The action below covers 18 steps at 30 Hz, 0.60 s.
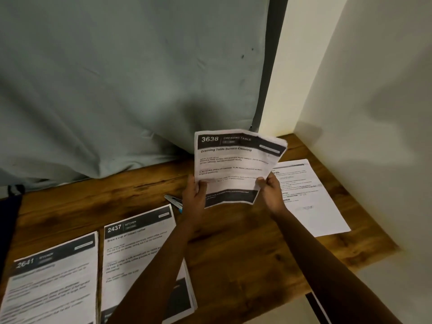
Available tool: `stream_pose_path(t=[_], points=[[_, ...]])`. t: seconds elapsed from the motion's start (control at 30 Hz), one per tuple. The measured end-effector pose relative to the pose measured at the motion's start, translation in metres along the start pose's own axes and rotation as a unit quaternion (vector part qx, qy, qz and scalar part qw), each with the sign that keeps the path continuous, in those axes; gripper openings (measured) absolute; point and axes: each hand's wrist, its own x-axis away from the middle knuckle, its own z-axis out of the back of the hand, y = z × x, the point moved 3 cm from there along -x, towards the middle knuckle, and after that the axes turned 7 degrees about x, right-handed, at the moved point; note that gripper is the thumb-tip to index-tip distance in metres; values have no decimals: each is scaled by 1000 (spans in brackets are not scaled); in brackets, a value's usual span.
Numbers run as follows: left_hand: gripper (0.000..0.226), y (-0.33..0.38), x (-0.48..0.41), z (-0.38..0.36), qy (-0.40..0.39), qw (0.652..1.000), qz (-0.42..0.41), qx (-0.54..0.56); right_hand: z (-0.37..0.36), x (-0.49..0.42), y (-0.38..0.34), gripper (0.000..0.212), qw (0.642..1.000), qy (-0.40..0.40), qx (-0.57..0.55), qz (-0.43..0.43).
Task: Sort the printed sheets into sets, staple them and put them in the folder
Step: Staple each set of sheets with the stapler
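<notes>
Sheet 3638 [233,164] (creased, black-banded) in left hand [195,195] and right hand [271,190].

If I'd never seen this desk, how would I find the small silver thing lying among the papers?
Start at the wooden table in front of the grey cloth. Just beyond the top corner of the sheet headed 2437, beside the left hand, lies a slim object, probably the stapler. It is the only thing there not made of paper: silver with a blue tip.
</notes>
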Motion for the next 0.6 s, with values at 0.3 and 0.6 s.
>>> stream_pose_path(t=[0.3,0.6], points=[[28,33,-5,12,15,997,-35,68,3,8,-31,40,994,-67,43,71],[28,76,-30,20,-59,987,-42,142,0,1,-61,33,987,-76,10,138]])
